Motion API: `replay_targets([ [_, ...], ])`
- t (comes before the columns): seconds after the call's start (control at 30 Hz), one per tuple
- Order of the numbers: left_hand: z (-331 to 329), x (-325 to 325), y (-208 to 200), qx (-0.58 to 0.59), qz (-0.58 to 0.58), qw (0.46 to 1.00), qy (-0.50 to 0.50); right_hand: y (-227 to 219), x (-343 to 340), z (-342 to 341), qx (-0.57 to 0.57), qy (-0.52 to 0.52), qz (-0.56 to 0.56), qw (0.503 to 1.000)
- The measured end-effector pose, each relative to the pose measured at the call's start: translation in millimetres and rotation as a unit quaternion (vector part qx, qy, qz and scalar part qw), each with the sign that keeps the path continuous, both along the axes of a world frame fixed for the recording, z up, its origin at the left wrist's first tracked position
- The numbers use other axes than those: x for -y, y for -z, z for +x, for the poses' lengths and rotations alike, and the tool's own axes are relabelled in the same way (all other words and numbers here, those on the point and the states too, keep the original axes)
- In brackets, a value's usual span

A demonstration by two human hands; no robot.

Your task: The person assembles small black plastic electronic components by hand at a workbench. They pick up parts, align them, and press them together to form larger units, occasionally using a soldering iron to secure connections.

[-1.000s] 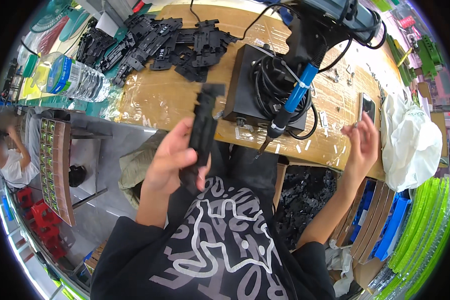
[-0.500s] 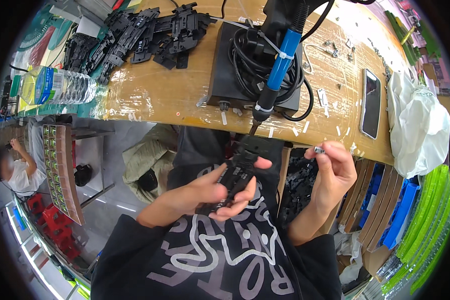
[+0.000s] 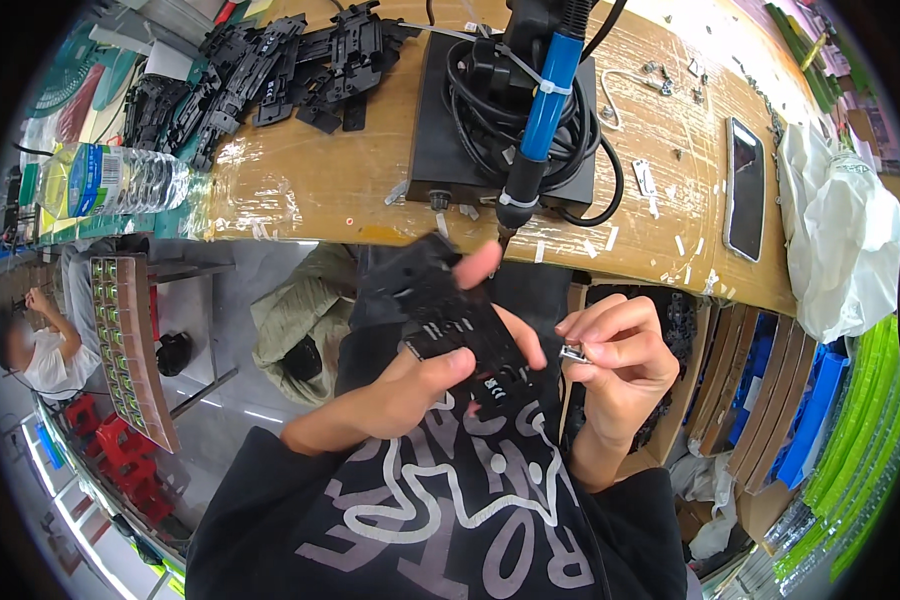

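My left hand (image 3: 420, 385) is closed around a black moulded plastic part (image 3: 460, 330) with small printed marks, held tilted in front of my shirt. Between thumb and fingertips, my right hand (image 3: 625, 360) pinches a small silvery metal piece (image 3: 574, 353), just to the right of the plastic part and apart from it. Above the part, a blue-handled soldering iron (image 3: 553, 100) points down over the table's edge, its tip close to the part's upper end. A black box (image 3: 430, 150) with coiled black cable stands behind the iron.
Similar black plastic parts (image 3: 260, 75) lie piled at the table's far left, near a clear water bottle (image 3: 140, 180). On the right are a phone (image 3: 744, 190), a white plastic bag (image 3: 835, 240) and scattered small metal bits (image 3: 660, 80). Another person (image 3: 50, 340) sits far left.
The plastic part has swung so its upper end leans left, and its printed face shows more. My right hand has moved left and down toward it, still pinching the metal piece.
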State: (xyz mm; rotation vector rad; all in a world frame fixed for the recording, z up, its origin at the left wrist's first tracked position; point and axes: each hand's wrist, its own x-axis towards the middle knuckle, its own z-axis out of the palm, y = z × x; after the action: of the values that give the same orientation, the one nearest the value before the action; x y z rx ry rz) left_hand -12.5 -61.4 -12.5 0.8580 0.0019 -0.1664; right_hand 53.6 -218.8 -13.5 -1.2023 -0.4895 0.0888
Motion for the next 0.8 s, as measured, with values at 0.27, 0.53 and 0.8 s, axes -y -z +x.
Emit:
replay_targets([
  [0.27,2.4,3.6,1.0,0.072,-0.045,0.991,-0.102,4.9,-5.7,-2.8,-0.068,-0.01,0.065,0.996],
  [0.53,-2.2,-0.7,11.5,0.122,0.008,0.988,-0.097,-1.1,-8.8,-5.7,-0.173,-0.024,0.064,0.982],
  [0.8,-0.3,-2.2,19.0,0.182,-0.023,0.98,-0.082,-1.3,-7.0,-3.1,-0.164,-0.049,0.051,0.984],
])
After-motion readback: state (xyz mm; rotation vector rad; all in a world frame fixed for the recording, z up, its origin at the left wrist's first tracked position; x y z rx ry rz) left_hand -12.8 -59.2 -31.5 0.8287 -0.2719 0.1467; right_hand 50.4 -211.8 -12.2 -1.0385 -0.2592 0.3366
